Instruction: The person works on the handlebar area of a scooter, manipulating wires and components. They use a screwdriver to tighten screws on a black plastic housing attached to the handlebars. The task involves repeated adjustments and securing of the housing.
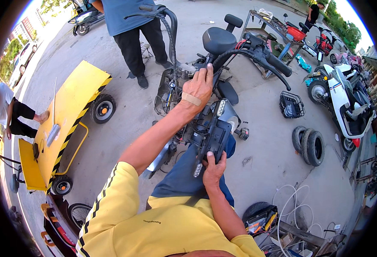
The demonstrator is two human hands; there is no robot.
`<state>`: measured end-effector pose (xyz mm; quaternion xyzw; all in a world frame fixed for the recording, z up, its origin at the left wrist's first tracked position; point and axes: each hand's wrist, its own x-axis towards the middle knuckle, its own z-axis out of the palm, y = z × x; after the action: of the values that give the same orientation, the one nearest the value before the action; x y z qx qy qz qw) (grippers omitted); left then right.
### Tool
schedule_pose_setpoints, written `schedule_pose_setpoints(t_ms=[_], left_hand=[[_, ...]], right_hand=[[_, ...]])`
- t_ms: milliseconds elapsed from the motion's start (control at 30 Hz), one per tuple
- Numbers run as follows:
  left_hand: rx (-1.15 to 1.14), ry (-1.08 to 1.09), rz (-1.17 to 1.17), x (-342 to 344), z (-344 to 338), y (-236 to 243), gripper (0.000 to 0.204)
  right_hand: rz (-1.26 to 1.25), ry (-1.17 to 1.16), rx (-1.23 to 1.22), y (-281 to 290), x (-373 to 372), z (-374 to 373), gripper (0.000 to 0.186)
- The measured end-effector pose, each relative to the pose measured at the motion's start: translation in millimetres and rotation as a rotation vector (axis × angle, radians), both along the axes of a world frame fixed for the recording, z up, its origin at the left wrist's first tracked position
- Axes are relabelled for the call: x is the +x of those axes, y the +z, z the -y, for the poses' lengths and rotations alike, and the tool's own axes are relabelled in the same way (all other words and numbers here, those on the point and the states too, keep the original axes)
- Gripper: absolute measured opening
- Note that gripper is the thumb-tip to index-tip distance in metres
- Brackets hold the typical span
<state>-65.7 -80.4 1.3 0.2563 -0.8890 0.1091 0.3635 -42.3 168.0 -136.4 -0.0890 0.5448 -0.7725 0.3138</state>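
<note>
My left hand (pixel 198 90), with a bandage near the wrist, reaches to the disassembled electric scooter's steering column, just below the black seat (pixel 218 40). Its fingers are close together on something I cannot make out; the thumb is hidden. My right hand (pixel 214 169) grips the lower part of a black front panel (pixel 216 135) with clear lamp strips at both ends, held over my legs. Loose cables and the exposed frame (pixel 167 94) surround both hands. Black handlebars (pixel 274 62) with curved levers stick out above.
A yellow cart (pixel 68 98) stands left, a seated person (pixel 2 109) beside it. Another person (pixel 128 30) stands ahead. A metal workbench (pixel 261 21) is behind; a wire basket (pixel 291 104), tyres (pixel 315 147) and white scooter (pixel 342 98) are right. Hoses (pixel 295 192) lie lower right.
</note>
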Motion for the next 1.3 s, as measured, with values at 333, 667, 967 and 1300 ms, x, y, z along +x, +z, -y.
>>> schedule_pose_setpoints(t_ms=[333,667,967,1300], left_hand=[[0.396,-0.256,-0.245,-6,-36,-30,0.052],[-0.088,-0.034,0.016,-23,-7,-30,0.053],[0.083,-0.032,-0.203,28,21,24,0.019],[0.77,0.066,-0.284,76,137,29,0.071]], right_hand=[[0.066,0.021,-0.039,7,-1,-3,0.048],[0.005,0.017,-0.026,4,-5,-2,0.035],[-0.003,-0.005,-0.065,1,-10,-5,0.036],[0.041,-0.006,-0.109,16,-7,-4,0.041]])
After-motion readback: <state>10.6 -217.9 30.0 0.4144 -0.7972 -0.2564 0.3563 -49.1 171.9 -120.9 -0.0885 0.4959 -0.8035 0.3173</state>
